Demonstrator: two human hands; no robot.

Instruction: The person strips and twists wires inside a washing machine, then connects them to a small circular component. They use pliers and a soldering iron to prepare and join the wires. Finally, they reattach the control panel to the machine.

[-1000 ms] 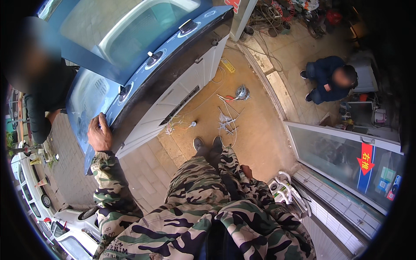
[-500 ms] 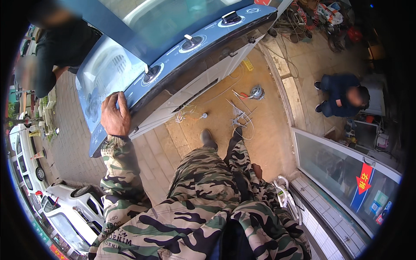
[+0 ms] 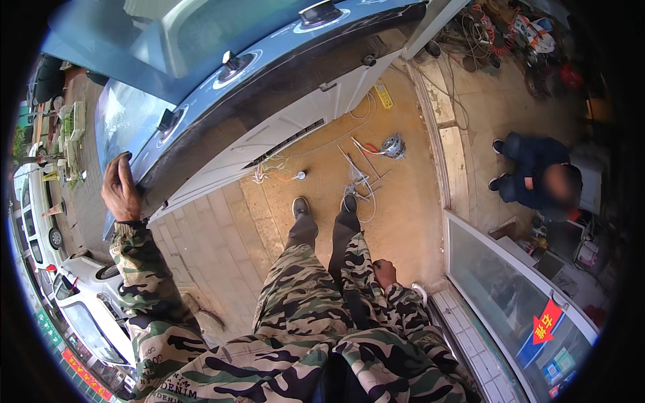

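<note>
A tall twin-tub washing machine with a blue top panel (image 3: 208, 84) and a pale body (image 3: 295, 121) stands tilted in front of me. Black and white knobs line its panel. My left hand (image 3: 122, 191) is at the panel's near left corner, its fingers bent over the rim and gripping it. Low beside my right thigh hangs my right hand (image 3: 385, 273). It touches no part of the machine, and its fingertips are hidden, so I cannot see whether it holds anything.
Loose wires (image 3: 269, 173), a metal rack-like piece (image 3: 359, 185) and a coil of silvery wire (image 3: 393, 146) lie on the brown floor. A person (image 3: 537, 168) crouches at the right, beyond a sill. A glass door (image 3: 504, 269) stands lower right; parked white cars (image 3: 87, 322) are at left.
The washing machine's top has shifted left in view, and my left hand has moved left with its corner. My right hand shows more fully now. The person at upper left has mostly left the view.
</note>
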